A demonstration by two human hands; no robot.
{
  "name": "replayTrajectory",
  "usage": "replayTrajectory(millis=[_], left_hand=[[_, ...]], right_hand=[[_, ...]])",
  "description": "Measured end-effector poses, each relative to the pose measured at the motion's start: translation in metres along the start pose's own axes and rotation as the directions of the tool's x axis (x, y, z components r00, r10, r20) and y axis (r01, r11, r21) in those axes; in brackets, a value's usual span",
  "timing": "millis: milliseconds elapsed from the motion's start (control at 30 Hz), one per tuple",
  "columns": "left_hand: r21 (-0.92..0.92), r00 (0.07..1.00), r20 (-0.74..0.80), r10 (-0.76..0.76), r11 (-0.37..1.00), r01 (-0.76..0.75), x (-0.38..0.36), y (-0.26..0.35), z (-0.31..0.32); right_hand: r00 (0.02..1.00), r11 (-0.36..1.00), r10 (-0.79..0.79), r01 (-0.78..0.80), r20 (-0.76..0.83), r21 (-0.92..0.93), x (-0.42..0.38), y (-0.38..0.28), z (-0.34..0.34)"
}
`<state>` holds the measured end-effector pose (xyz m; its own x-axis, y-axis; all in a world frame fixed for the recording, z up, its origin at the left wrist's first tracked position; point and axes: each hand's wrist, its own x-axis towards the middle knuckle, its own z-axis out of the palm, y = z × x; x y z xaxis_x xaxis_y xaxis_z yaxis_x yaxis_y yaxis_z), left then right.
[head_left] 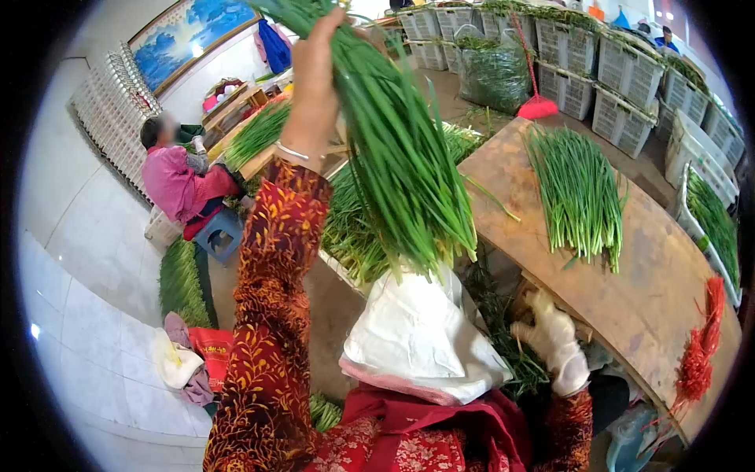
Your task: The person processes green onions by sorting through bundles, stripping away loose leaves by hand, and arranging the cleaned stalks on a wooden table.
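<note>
Likely light, limp and easily bruised, the green bunch (401, 161) suits a gentle mid-length grip — left hand (313, 82) clasping it at 11 o'clock, gloved right hand (554, 338) loosely spread at 4.

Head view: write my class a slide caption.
Left hand holds up green stalks; gloved right hand is beside the wooden table.

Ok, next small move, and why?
Probably raise the gloved right hand to steady the green bunch: the left hand grips it alone, its lower ends fan out over the white cloth, and the right looks empty beside the table.
</note>
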<state>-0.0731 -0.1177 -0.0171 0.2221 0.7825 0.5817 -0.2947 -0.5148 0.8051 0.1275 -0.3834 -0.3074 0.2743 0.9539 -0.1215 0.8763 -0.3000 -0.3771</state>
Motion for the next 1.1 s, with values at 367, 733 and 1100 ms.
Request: replayTrajectory(millis=[367, 733, 1100], left_hand=[[0.085, 0.956, 0.103, 0.277, 0.955, -0.285, -0.042, -0.004, 0.09], [0.019, 0.656, 0.63, 0.415, 0.837, -0.547, -0.054, -0.001, 0.126], [-0.174, 0.604, 0.795, -0.054, 0.934, 0.313, -0.058, -0.025, 0.121]], right_hand=[[0.626, 0.308, -0.165, 0.767, -0.762, 0.563, 0.094, -0.167, -0.141], [0.78, -0.037, -0.04, 0.623, -0.624, 0.781, 0.077, -0.114, -0.173], [0.897, -0.087, -0.359, 0.243, -0.258, 0.966, 0.055, -0.088, -0.172]])
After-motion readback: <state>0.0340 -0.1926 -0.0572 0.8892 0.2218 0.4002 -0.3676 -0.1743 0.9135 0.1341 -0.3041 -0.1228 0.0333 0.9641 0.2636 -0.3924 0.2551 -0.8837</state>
